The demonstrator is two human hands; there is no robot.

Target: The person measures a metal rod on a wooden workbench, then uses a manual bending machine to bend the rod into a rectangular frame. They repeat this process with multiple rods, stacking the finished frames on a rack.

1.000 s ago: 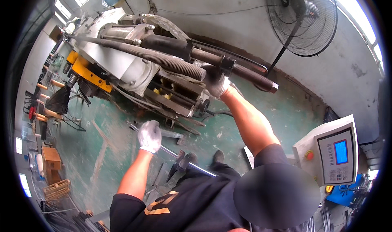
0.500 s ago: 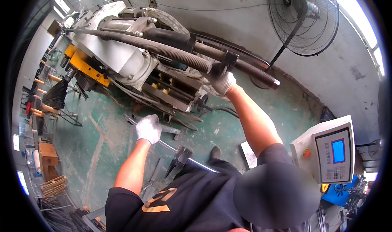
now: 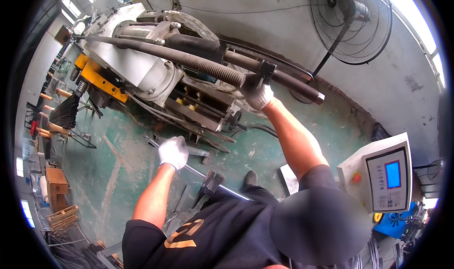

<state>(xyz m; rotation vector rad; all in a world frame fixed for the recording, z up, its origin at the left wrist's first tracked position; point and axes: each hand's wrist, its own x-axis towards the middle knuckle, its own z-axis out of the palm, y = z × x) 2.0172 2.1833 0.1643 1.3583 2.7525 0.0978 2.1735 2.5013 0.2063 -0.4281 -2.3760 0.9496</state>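
Observation:
My left hand [image 3: 173, 152], in a white glove, is closed around a shiny metal bar [image 3: 192, 170] that runs slantwise in front of my body. Farther along this bar sits a black clamp-like piece [image 3: 208, 187]. My right hand [image 3: 257, 95], also gloved with darkly soiled fingers, wraps the near end of a long dark ribbed rod [image 3: 189, 58]. Just beyond that hand, a black block [image 3: 266, 71] sits on a thick dark shaft [image 3: 297, 87] of the machine. The right fingertips are partly hidden.
The large machine [image 3: 142, 72] fills the upper left, with a yellow plate [image 3: 104, 79] at its side. A standing fan [image 3: 352, 23] is at the upper right. A control box [image 3: 378, 174] with a blue screen and red button stands right. Wooden pallets [image 3: 63, 216] lie at left.

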